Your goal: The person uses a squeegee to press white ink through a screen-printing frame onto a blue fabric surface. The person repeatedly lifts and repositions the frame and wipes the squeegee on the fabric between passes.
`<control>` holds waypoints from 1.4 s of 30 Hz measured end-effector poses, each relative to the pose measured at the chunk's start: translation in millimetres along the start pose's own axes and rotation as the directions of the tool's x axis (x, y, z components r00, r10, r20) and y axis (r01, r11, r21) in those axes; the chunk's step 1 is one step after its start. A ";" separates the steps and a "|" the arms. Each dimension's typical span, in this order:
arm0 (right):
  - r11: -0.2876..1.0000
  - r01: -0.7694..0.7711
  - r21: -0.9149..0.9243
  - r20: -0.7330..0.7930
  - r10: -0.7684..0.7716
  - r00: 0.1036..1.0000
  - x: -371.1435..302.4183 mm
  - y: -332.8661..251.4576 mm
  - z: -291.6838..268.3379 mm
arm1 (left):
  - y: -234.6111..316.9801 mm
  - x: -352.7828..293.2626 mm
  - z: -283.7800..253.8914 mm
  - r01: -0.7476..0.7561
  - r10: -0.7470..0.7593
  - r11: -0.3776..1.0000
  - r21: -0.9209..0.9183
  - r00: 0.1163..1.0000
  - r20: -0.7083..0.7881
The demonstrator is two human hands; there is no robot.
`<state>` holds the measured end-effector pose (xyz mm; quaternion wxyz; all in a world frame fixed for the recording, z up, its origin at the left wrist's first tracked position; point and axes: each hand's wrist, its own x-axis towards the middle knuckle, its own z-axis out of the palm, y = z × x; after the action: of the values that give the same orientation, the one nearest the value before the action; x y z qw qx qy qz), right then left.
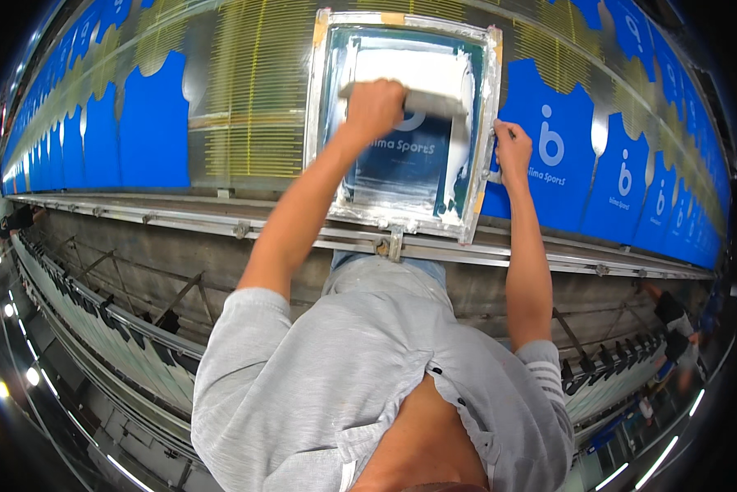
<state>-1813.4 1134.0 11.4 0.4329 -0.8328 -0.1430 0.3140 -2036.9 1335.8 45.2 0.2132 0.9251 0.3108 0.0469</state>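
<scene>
In front of me a screen-printing frame (487, 98) with a pale metal rim lies over the long printing table. My left hand (376, 108) is closed around a squeegee (440, 102), which spans the mesh crosswise and is slightly blurred. White ink (405, 64) covers the mesh beyond the squeegee and smears down its right side. Through the nearer mesh a blue patch with a white print shows. At the frame's right rim my right hand (513, 148) is closed, its fingertips gripping the edge. Just right of it lies a blue fabric piece (553, 156) with a white logo.
Unprinted blue fabric pieces (155, 123) lie to the left, and more printed ones (627, 176) continue to the right. A metal rail (286, 235) runs along the table's near edge. Behind me stands another long table (122, 307). Another person (676, 320) is at the far right.
</scene>
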 end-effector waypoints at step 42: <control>0.962 0.273 0.014 -0.131 -0.269 0.954 -212.4 -155.3 623.8 | -521.1 -404.1 -230.9 0.050 -0.051 0.988 0.144 0.999 0.009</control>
<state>-2373.4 1510.2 -44.9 0.4935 -0.8166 -0.2228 0.1999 -2701.1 1552.8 51.9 0.1492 0.9301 0.3353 0.0132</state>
